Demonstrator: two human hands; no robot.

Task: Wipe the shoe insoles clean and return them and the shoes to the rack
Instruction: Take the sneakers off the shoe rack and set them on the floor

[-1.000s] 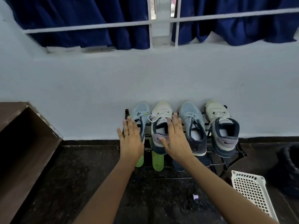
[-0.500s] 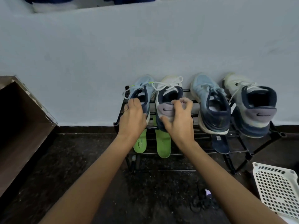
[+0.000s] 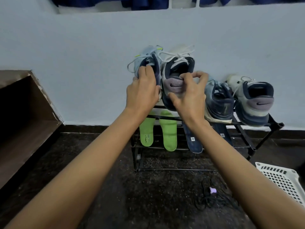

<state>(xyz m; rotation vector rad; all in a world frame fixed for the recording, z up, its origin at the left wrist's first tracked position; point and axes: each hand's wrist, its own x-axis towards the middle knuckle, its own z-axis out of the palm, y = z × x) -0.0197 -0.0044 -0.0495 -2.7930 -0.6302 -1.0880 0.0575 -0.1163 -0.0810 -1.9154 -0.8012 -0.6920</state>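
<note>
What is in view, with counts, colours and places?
held shoes: 2, light blue and white, above rack's left end
racked shoes: 2, blue and white, top tier right
green insoles: 2, green, lower tier left
navy insoles: 2, navy, lower tier right
rack: 1, black, against wall
basket: 1, white, floor right
cord: 1, black, floor before rack
wooden unit: 1, brown, left
curtains: count unclear, dark blue, top edge
left hand: 1, grips light blue shoe
right hand: 1, grips white shoe

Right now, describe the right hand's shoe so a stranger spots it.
Black rack against the pale wall. Above its left end two are held up; take the shoe in the right hand. Unlike its blue neighbour, it has white laces and a mauve heel.
</note>
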